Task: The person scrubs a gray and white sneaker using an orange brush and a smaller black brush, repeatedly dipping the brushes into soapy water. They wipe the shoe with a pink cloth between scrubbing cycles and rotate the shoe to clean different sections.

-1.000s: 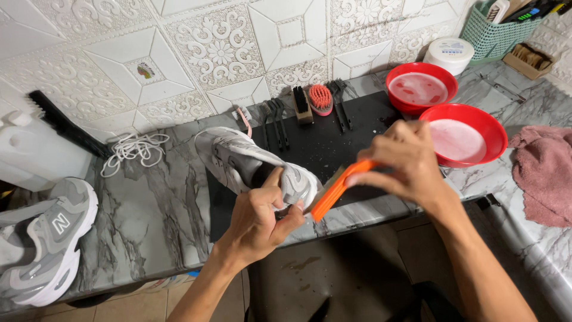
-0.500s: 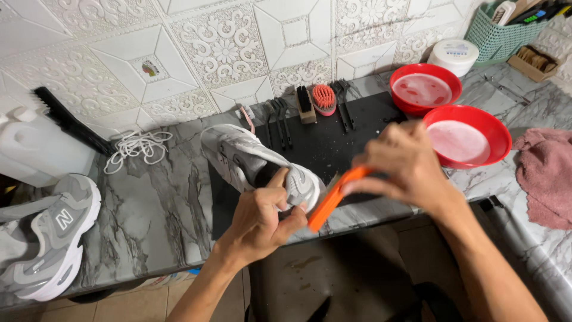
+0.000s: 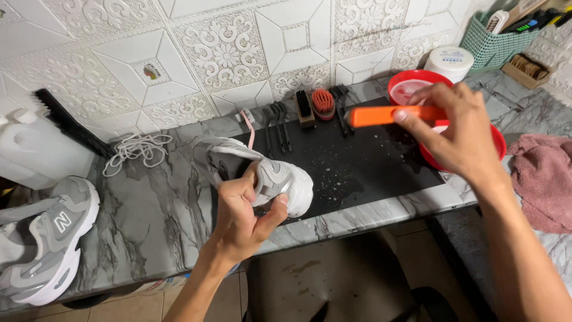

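Observation:
My left hand [image 3: 241, 214] grips a grey and white sneaker [image 3: 262, 173] by its toe end, holding it over the left edge of a black mat [image 3: 363, 164]. My right hand [image 3: 459, 131] holds an orange-handled brush [image 3: 387, 115] raised above the mat, right next to two red bowls; the near bowl [image 3: 497, 143] is mostly hidden behind the hand, the far one [image 3: 411, 86] holds a pale liquid. The brush's bristles are not visible.
A second sneaker [image 3: 42, 238] lies at the counter's left end beside a white jug [image 3: 36, 149] and loose white laces [image 3: 134, 149]. Several brushes [image 3: 313, 107] line the mat's back edge. A white tub [image 3: 451, 62], green basket [image 3: 494, 39] and pink towel [image 3: 545, 179] sit at right.
My right hand has lifted the orange brush away from the sneaker's toe, up and right toward the red bowls. The left hand still holds the sneaker in about the same place.

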